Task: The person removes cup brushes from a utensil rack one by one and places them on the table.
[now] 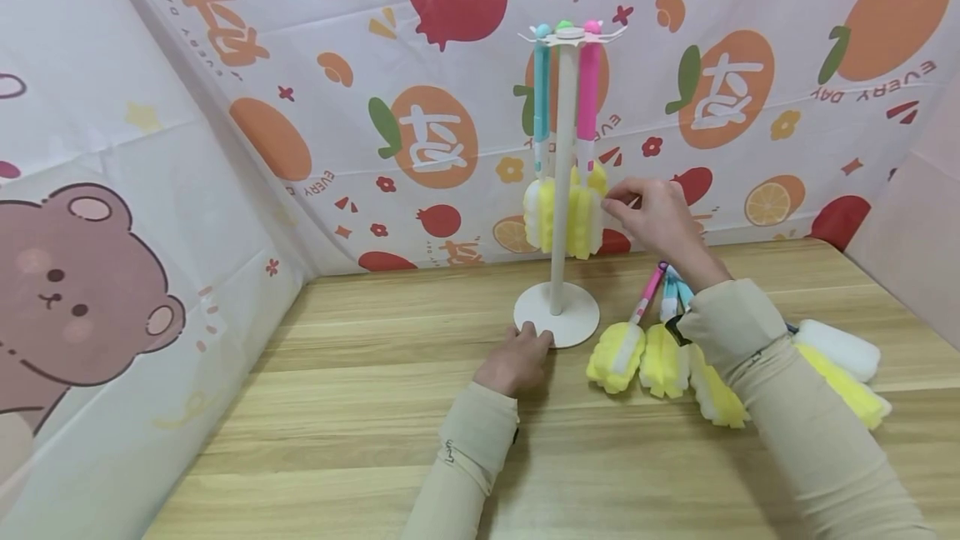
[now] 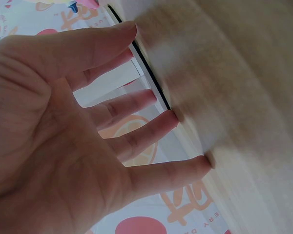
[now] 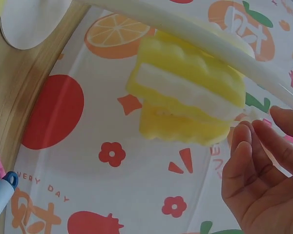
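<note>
Lower centre: left hand [image 1: 516, 361], fingers spread, touches rack [image 1: 560, 273], holding nothing | Upper centre: three hung brushes [image 1: 581, 219], seemingly done | Right of centre: right hand [image 1: 660, 215] beside them, loosely bent, holding nothing visible | Lower right: several loose brushes [image 1: 712, 394], not yet hung

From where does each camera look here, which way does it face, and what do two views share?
Head: on the head, facing forward and down at the white stand and hanging brushes; left hand, right hand and sleeved arms show.
Left wrist: on that wrist, facing past the palm toward the table; left hand only.
Right wrist: on that wrist, facing the hanging brushes; right hand only.
Head and right wrist share the hanging brushes, stand and right hand.
</note>
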Tool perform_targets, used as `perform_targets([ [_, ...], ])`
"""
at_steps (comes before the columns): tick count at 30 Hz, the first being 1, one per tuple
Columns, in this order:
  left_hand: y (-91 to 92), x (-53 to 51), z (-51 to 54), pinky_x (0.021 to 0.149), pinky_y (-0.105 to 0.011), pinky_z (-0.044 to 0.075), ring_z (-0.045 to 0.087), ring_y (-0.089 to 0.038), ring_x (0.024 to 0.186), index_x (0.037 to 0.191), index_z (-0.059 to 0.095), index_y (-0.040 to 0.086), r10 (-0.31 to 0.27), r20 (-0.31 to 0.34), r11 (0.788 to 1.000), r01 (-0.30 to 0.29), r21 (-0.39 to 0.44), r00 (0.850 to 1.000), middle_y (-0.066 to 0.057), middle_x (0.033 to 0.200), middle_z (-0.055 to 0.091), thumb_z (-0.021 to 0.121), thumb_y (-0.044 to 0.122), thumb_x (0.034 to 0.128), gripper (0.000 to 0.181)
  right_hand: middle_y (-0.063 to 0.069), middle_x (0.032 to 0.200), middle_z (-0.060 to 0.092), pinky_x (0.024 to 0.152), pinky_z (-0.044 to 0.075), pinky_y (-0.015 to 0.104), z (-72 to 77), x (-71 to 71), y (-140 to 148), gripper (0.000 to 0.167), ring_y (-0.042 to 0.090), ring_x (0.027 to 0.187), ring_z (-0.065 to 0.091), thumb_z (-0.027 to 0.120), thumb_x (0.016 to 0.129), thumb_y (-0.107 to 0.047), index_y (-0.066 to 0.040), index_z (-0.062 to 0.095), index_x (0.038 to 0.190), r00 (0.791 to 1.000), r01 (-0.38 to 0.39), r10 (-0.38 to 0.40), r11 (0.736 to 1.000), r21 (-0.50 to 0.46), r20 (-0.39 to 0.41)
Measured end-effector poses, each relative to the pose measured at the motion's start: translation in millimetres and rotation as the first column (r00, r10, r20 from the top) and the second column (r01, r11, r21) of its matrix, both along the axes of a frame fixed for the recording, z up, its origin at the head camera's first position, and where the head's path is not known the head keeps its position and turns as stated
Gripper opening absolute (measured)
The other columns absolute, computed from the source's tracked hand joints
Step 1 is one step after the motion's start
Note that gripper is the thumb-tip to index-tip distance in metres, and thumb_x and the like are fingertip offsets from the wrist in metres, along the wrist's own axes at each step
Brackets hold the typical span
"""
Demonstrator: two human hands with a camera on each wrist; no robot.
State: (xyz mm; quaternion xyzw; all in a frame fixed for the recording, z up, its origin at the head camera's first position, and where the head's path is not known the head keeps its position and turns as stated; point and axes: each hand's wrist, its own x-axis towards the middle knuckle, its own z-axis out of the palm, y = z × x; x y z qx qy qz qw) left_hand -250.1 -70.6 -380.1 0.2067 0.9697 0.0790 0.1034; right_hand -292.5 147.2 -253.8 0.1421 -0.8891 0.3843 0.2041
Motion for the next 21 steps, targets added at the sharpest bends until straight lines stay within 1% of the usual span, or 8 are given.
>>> perform_targets([
  [4,-0.3,-0.1,-0.1,0.074,-0.040,0.050,0.046,-0.028,0.099,0.119,0.060,0.010,0.000,0.006,1.000,0.000,0.002,1.000,-0.011,0.109,0.051,0.062,0.003,0.0973,0.022,0.021,0.103,0.070,0.068,0.049,0.032,0.1,-0.8,-0.9,0.021,0.032,0.087,0.060,0.065,0.099,-0.011,0.005,0.072,0.111,1.000,0.003,-0.003,1.000,-0.005,-0.010],
  [10,-0.1,-0.7,-0.3,0.075,-0.041,0.051,0.047,-0.029,0.101,0.120,0.061,0.010,0.000,0.008,1.000,0.000,0.002,1.000,-0.011,0.110,0.051,0.062,0.003,0.0971,0.023,0.021,0.102,0.071,0.068,0.048,0.032,-1.4,-4.6,-2.0,0.021,0.031,0.087,0.060,0.064,0.099,-0.010,0.006,0.073,0.110,0.999,0.012,-0.013,1.000,-0.025,-0.045],
  [15,0.0,-1.1,-0.7,0.075,-0.042,0.051,0.047,-0.029,0.101,0.119,0.061,0.010,-0.002,0.004,1.000,0.002,0.003,1.000,-0.011,0.110,0.052,0.062,0.003,0.0968,0.024,0.021,0.100,0.071,0.064,0.046,0.024,-1.3,-9.7,-2.5,0.020,0.032,0.083,0.061,0.064,0.099,-0.009,0.006,0.073,0.109,0.998,0.016,-0.019,0.998,-0.062,-0.059],
  [18,0.2,-1.1,-0.9,0.076,-0.042,0.051,0.047,-0.030,0.101,0.119,0.061,0.010,-0.003,0.001,1.000,0.003,0.003,1.000,-0.011,0.110,0.052,0.062,0.003,0.0968,0.023,0.021,0.099,0.070,0.061,0.045,0.018,-0.3,-12.0,-3.7,0.020,0.033,0.079,0.064,0.064,0.099,-0.009,0.006,0.073,0.110,0.999,0.019,-0.023,0.996,-0.093,-0.045],
  [21,0.4,-1.0,-0.5,0.076,-0.042,0.051,0.047,-0.030,0.101,0.118,0.061,0.010,-0.001,0.001,1.000,0.001,0.004,1.000,-0.011,0.109,0.052,0.062,0.004,0.0973,0.022,0.022,0.100,0.070,0.061,0.045,0.015,1.7,-13.1,-4.7,0.021,0.034,0.080,0.064,0.064,0.100,-0.010,0.005,0.072,0.112,0.999,0.021,-0.024,0.993,-0.119,-0.025],
])
